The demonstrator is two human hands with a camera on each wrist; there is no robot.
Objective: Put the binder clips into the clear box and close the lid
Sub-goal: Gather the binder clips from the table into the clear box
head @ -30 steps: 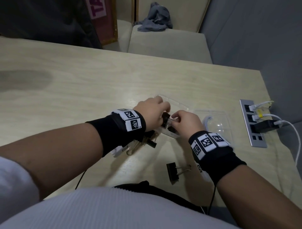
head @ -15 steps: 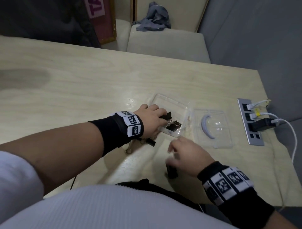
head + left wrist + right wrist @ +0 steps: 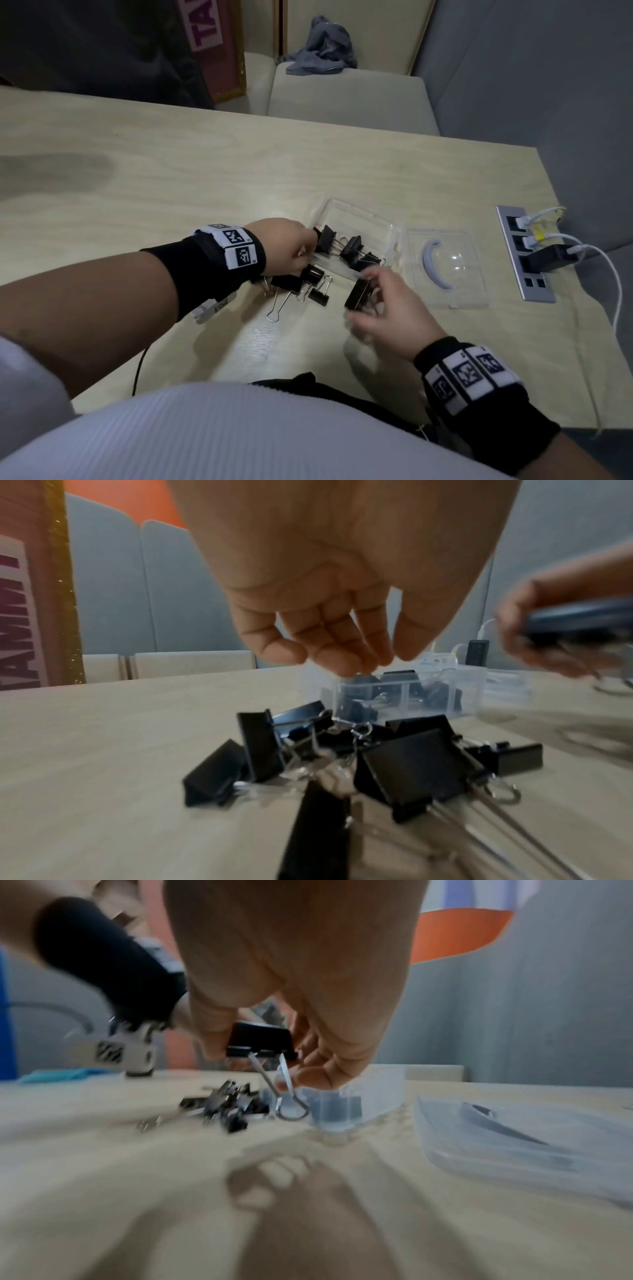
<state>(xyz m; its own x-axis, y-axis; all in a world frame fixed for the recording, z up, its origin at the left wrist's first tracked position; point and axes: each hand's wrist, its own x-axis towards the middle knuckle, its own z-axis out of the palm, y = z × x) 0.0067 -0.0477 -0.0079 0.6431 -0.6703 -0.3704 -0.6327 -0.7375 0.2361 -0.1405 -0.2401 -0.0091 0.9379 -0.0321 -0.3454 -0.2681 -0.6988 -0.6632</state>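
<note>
now | our right hand (image 3: 383, 308) pinches a binder clip (image 3: 358, 294) | left hand (image 3: 287, 247) relaxed, fingertips at the clear box (image 3: 363, 219) rim | we carry it over the near wall, then drop

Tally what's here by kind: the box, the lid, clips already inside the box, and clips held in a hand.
Box: 1
Lid: 1
Clips in the box: 3 showing
Clip in the right hand: 1
Total: 6, leaving out the loose pile, too tangled to count.
</note>
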